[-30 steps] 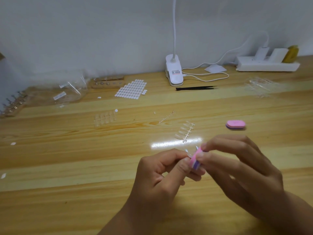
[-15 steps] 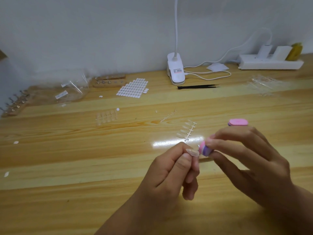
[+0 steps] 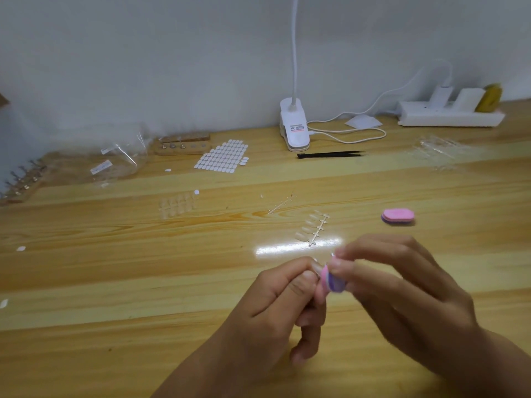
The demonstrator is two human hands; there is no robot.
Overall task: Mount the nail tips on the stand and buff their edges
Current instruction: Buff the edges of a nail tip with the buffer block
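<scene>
Gap closed: the buffer block (image 3: 332, 281) now meets the nail tip (image 3: 316, 265), lower centre. The left hand (image 3: 275, 305) pinches the tip; the right hand (image 3: 402, 288) grips the block.

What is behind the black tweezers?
The white clip lamp stands just behind the tweezers, its white cable looped beside it. What lies beneath the lamp's base is hidden.

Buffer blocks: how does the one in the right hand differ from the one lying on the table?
The held buffer is pinched in the right hand, up off the table; the spare buffer lies untouched on it. The held buffer stands on edge; the spare buffer lies flat, pink face up. The held buffer is partly hidden by fingers; the spare buffer shows whole. Both are pink over purple.
</scene>
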